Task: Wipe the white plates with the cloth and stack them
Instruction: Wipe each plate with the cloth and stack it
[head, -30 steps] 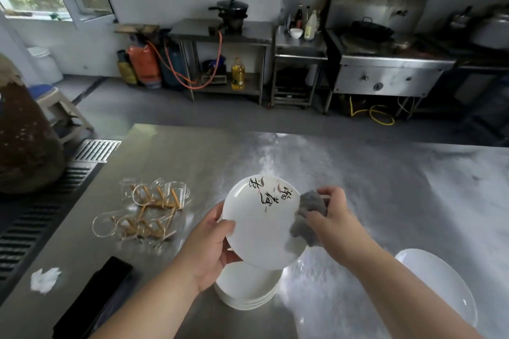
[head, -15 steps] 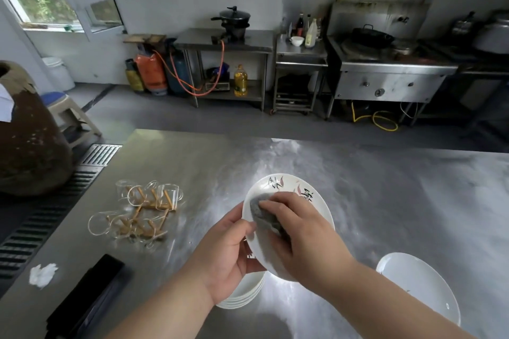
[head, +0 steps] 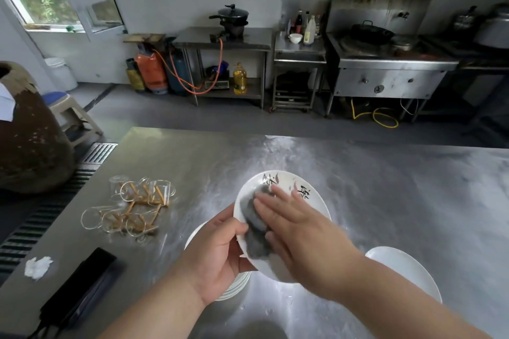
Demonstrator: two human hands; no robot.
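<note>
Our right hand lies flat across the face of the tilted plate. Its fingers are straight and close together, pressing the grey cloth against the plate, and the forearm comes in from the lower right of the frame. Our left hand grips the plate's near-left rim with the thumb curled over the front; its fingers are behind the plate, out of our sight. The cloth is bunched under the right fingers and shows to their left, touching the left thumb. The right hand covers much of the plate's lower half, and the dark brush marks on the upper part are blurred. Below the left hand sits the stack of white plates, mostly hidden by hand and wrist. A spare white plate lies at lower right on the steel table, partly behind the right forearm. At left centre stand glass cups.
</note>
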